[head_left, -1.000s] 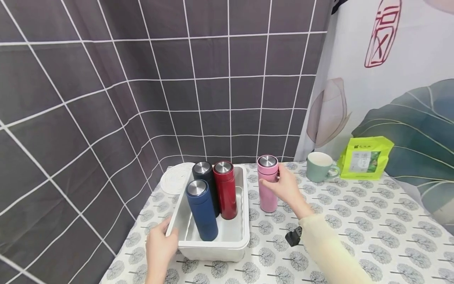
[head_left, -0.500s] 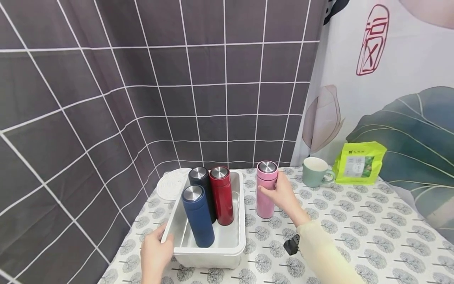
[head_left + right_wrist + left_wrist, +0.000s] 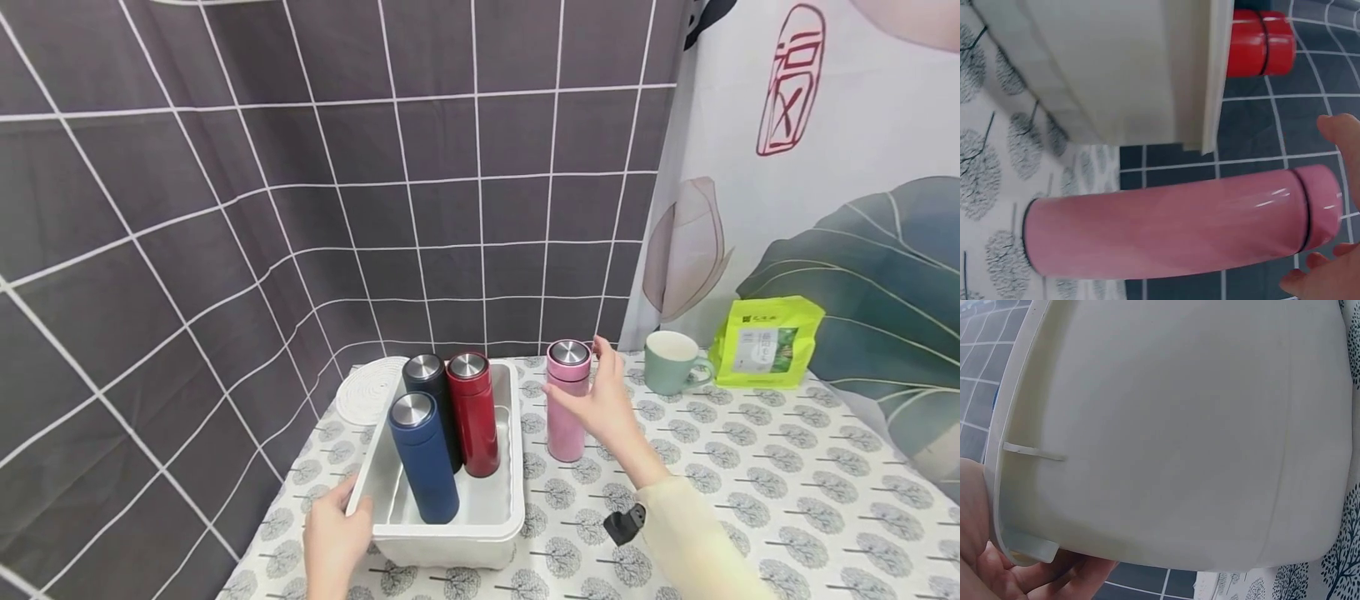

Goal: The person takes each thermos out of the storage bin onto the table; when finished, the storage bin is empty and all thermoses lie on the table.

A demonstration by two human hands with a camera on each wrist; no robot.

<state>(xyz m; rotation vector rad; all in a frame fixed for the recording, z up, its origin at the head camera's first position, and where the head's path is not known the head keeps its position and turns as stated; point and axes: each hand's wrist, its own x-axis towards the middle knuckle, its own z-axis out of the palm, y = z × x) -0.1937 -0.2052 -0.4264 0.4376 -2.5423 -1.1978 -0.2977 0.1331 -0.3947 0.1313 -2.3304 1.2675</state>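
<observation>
My left hand (image 3: 336,533) grips the left rim of a white plastic bin (image 3: 450,550), its fingers curled under the rim in the left wrist view. Inside the bin stand a blue thermos (image 3: 427,467), a black thermos (image 3: 444,400) and a red thermos (image 3: 476,425), each with a silver-topped lid. A pink thermos (image 3: 566,429) stands upright on the table to the right of the bin. Around its upper part my right hand (image 3: 606,407) is spread, thumb in front and fingers behind. In the right wrist view, the fingertips (image 3: 1294,282) are apart from the pink lid.
A green mug (image 3: 667,367) and a bright green pouch (image 3: 768,342) stand at the back right. Behind the bin's left corner lies a round white woven mat (image 3: 363,392). Dark checked curtain (image 3: 517,217) hangs behind the tree-patterned tablecloth (image 3: 750,483).
My right hand has loosened from the pink thermos, its fingers spreading away from the lid. The thermos stays standing. My left hand keeps its grip on the bin.
</observation>
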